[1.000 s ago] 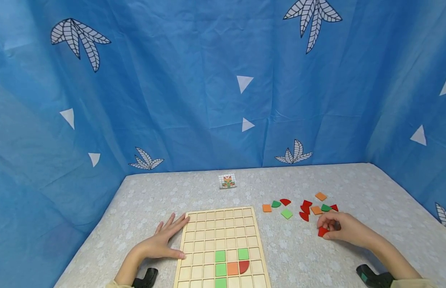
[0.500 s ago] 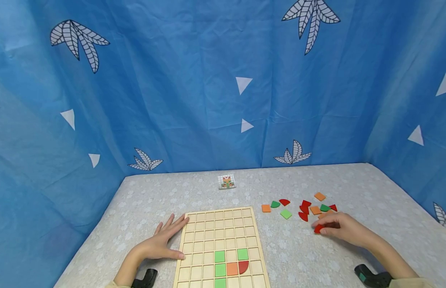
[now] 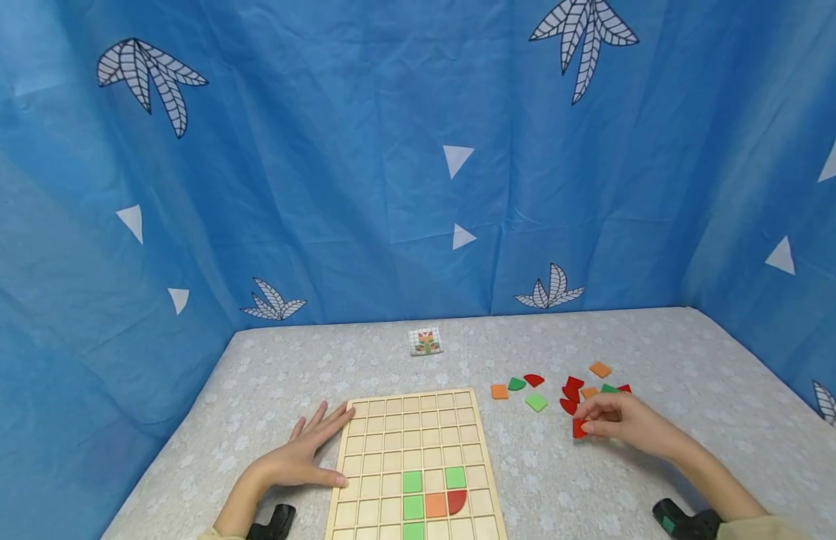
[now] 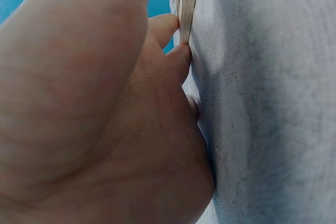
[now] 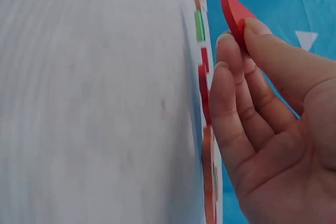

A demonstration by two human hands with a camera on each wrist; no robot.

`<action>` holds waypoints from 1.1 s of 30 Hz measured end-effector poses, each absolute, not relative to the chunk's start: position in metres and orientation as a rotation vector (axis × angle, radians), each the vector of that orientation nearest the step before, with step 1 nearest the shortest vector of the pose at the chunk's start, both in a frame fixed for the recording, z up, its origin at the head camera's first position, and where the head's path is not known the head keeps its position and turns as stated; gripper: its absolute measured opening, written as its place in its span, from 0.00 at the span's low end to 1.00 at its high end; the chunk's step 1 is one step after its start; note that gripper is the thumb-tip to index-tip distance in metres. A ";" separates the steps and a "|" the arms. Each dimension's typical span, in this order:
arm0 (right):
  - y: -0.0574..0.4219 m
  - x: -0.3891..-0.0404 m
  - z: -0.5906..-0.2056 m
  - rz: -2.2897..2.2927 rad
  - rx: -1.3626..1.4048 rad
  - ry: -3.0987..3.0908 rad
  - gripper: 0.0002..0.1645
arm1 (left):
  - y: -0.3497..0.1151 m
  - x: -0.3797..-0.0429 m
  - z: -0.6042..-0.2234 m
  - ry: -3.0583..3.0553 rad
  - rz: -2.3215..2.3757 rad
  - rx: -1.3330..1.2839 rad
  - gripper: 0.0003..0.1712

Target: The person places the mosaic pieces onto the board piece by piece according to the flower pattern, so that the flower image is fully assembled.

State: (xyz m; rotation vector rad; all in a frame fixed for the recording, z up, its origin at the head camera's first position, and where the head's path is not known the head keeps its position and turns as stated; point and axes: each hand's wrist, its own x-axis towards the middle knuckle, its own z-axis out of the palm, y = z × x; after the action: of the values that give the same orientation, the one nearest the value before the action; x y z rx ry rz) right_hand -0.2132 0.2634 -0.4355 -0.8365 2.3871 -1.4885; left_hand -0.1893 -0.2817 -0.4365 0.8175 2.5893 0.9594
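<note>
My right hand (image 3: 623, 424) pinches a red quarter-circle tile (image 5: 236, 17) between thumb and fingers, lifted off the table beside the loose pieces. On the left, my left hand (image 3: 299, 454) lies with fingers spread; its thumb and fingertips touch the left edge of a wooden grid board (image 3: 384, 439). In the board's lower part sit several green square tiles (image 3: 413, 506), an orange square tile (image 3: 435, 505) and a red quarter-circle piece (image 3: 456, 501). In the left wrist view, the left palm (image 4: 131, 140) is beside the board's edge (image 4: 189, 3).
Loose red pieces (image 3: 569, 390), orange squares (image 3: 600, 369), a light green square (image 3: 536, 403) and a dark green quarter circle (image 3: 517, 383) lie right of the board. A small pattern card (image 3: 425, 341) stands at the back, before a blue curtain (image 3: 364, 165).
My right hand has moved left with the red tile, turning it somewhat, toward the cluster of red pieces. The left hand and the board stay where they were.
</note>
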 end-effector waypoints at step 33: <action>0.122 -0.230 -0.434 -1.567 -1.045 2.189 0.14 | -0.284 -0.192 -0.442 2.584 0.973 0.831 0.57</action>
State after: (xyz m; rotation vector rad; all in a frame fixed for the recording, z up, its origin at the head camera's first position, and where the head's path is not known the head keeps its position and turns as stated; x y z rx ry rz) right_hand -0.2298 0.1224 -0.4338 -1.0447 2.1890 -1.5674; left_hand -0.1920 -0.2840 -0.4421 0.8312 2.5841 0.9732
